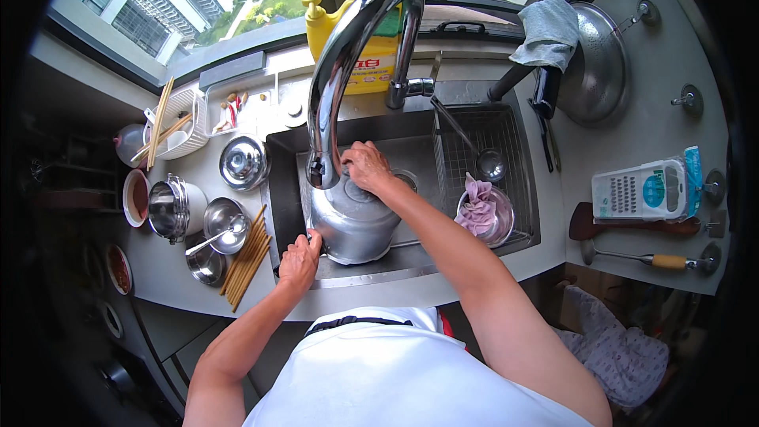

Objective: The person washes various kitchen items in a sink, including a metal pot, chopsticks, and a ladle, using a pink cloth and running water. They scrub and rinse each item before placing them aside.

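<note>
A large dull metal pot or kettle (354, 228) rests in the left basin of the steel sink (409, 154). My left hand (301, 258) is closed around a dark handle at its left side. Across its far upper part lies my right hand (369, 167), fingers curled over and touching the metal. What is under those fingertips is hidden. Above the pot arches a chrome faucet (325, 107), its spout end just left of my right hand. No running water can be made out.
Left of the sink lie wooden chopsticks (246, 267), a steel bowl (227, 226) with a spoon, and a domed steel lid (244, 162). The right basin holds a ladle (490, 164) and a pink cloth (478, 207) in a bowl. A yellow detergent jug (370, 65) stands behind the faucet.
</note>
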Demonstrator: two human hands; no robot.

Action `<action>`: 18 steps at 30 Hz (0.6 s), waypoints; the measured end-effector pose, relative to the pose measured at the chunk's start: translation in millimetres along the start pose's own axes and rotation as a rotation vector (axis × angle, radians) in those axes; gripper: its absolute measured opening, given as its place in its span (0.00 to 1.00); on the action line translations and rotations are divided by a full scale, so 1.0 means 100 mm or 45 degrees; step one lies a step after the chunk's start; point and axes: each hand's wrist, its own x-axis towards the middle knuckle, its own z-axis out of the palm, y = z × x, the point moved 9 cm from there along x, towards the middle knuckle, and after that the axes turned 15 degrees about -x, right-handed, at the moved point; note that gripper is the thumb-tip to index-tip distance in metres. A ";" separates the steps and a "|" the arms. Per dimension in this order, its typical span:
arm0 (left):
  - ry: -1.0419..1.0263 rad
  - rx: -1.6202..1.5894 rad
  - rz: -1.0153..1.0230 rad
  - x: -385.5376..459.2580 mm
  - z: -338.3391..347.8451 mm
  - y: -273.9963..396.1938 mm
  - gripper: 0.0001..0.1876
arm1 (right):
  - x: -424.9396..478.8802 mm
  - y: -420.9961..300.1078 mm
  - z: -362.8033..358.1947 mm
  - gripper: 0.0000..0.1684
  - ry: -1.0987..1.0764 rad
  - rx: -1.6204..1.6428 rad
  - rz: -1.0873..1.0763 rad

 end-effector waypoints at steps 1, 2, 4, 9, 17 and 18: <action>-0.001 0.009 -0.007 0.01 0.00 0.00 0.24 | 0.09 -0.11 0.02 0.10 -0.007 0.015 0.008; -0.001 0.020 0.008 0.03 -0.01 0.01 0.24 | 0.14 -0.19 0.01 0.09 -0.013 0.029 0.018; -0.011 0.028 0.003 -0.03 -0.05 0.02 0.23 | 0.01 -0.61 -0.36 0.08 0.033 0.089 0.006; -0.032 0.012 -0.012 -0.03 -0.08 0.05 0.23 | -0.11 0.03 -0.01 0.06 0.203 0.181 -0.032; -0.049 -0.008 0.008 -0.03 -0.05 0.05 0.24 | -0.85 0.81 -0.24 0.06 -0.216 0.124 0.370; -0.056 -0.014 0.014 -0.03 -0.09 0.07 0.24 | -0.76 0.80 -0.22 0.06 -0.186 0.099 0.364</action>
